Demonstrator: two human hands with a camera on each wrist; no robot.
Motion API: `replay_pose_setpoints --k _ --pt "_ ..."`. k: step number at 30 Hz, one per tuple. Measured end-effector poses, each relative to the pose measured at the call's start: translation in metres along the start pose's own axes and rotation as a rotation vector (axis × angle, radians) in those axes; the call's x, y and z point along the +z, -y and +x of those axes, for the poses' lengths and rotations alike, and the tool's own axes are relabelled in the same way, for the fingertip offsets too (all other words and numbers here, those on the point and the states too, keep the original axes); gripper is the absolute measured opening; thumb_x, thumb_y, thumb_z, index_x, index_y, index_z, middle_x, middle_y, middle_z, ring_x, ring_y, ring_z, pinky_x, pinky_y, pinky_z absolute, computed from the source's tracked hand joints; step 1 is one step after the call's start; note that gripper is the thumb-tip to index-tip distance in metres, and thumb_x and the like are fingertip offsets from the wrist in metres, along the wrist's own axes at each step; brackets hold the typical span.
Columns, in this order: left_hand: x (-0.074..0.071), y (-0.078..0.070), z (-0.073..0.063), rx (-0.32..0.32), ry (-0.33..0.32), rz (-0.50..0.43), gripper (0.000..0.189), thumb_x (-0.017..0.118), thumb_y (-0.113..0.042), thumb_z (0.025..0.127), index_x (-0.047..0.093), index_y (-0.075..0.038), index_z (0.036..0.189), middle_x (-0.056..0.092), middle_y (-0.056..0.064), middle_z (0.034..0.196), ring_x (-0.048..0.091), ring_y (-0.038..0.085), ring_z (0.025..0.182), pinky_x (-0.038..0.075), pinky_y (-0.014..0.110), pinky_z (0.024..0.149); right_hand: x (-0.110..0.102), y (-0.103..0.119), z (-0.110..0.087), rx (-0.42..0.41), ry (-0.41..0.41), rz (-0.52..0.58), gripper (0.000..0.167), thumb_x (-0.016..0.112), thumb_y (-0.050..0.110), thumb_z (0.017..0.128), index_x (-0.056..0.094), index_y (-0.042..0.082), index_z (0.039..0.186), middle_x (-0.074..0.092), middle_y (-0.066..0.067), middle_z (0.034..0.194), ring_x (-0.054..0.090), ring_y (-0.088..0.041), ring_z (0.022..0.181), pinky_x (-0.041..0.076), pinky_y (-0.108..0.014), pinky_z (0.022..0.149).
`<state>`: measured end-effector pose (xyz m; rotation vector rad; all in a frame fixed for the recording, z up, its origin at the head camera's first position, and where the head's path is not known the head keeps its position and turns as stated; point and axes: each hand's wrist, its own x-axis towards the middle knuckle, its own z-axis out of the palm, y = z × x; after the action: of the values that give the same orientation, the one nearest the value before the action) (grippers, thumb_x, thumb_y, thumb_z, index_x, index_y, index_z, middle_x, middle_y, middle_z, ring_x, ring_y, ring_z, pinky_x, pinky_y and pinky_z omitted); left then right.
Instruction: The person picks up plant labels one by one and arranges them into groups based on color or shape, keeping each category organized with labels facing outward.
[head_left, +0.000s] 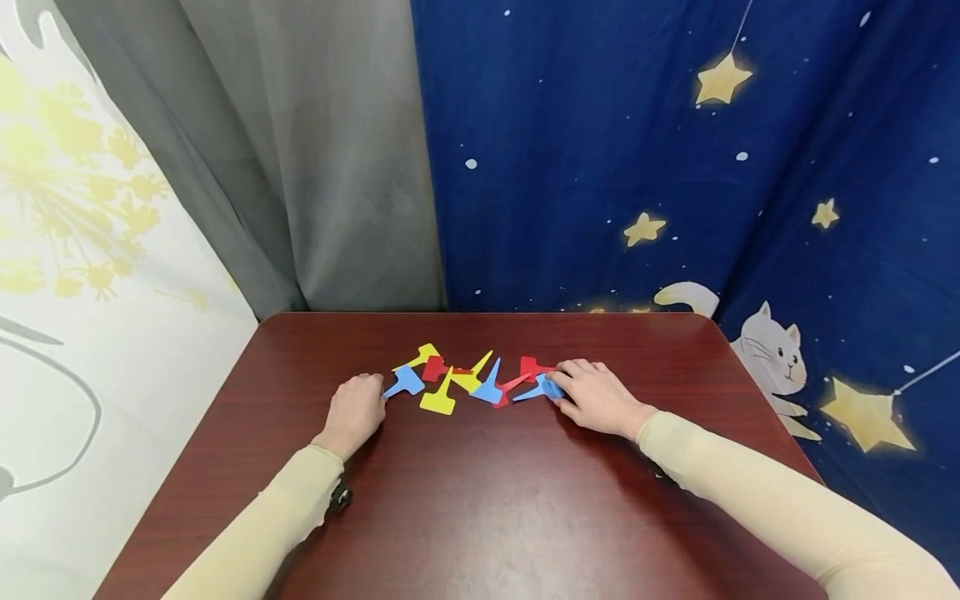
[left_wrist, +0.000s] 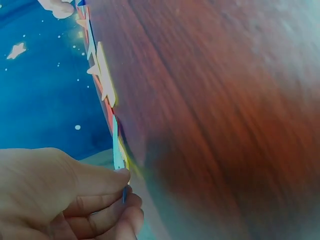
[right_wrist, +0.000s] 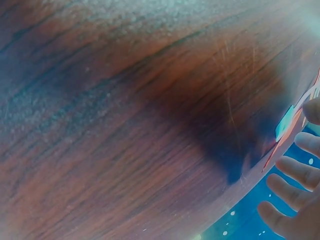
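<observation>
Several flat T-shaped plant labels in yellow, red and blue lie in a loose row on the table. At the row's left end, my left hand [head_left: 353, 414] pinches the pointed stem of a blue plant label [head_left: 407, 381] between thumb and fingers. In the left wrist view, the thumb and index finger close on that stem. My right hand [head_left: 597, 395] is at the right end, its fingers over the wide head of another blue plant label [head_left: 542, 387]. The right wrist view shows those fingers spread and loosely straight. A red plant label [head_left: 531, 367] lies just behind them.
Between the hands lie a yellow label [head_left: 439, 400], a blue label [head_left: 489, 387] and others, partly overlapping. The dark red-brown wooden table [head_left: 480, 500] ends at a back edge against a grey curtain [head_left: 352, 167] and a blue star-patterned curtain [head_left: 555, 167].
</observation>
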<state>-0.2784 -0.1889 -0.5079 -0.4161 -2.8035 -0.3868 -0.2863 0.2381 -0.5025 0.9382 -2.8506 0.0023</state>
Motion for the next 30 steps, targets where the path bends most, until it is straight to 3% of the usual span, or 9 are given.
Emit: replay_pose_setpoints --k 7,17,30 --pt "-0.009 0.009 -0.007 0.038 -0.051 0.057 0.012 0.074 0.001 0.083 0.064 -0.001 0.076 0.058 0.013 0.069 0.063 0.039 0.066 0.054 0.052 0.055 0.000 -0.001 0.002 -0.010 -0.015 -0.003 0.047 0.066 0.036 0.095 0.062 0.016 0.137 0.058 -0.006 0.132 0.053 -0.027 0.122 0.045 -0.051 0.097" --pt "-0.025 0.032 -0.030 0.056 -0.115 0.091 0.012 0.074 0.003 0.080 0.064 0.000 0.074 0.058 0.013 0.067 0.062 0.041 0.063 0.052 0.055 0.053 0.001 -0.003 0.004 -0.014 -0.008 -0.018 0.047 0.066 0.036 0.095 0.062 0.016 0.137 0.059 -0.006 0.132 0.053 -0.026 0.122 0.045 -0.050 0.098" --pt "-0.039 0.041 -0.051 0.040 -0.097 0.101 0.011 0.071 0.003 0.083 0.066 -0.002 0.073 0.059 0.011 0.068 0.061 0.039 0.059 0.050 0.054 0.049 0.002 0.002 0.009 -0.050 -0.041 -0.002 0.042 0.068 0.034 0.094 0.066 0.015 0.131 0.061 -0.004 0.125 0.055 -0.025 0.116 0.048 -0.048 0.094"
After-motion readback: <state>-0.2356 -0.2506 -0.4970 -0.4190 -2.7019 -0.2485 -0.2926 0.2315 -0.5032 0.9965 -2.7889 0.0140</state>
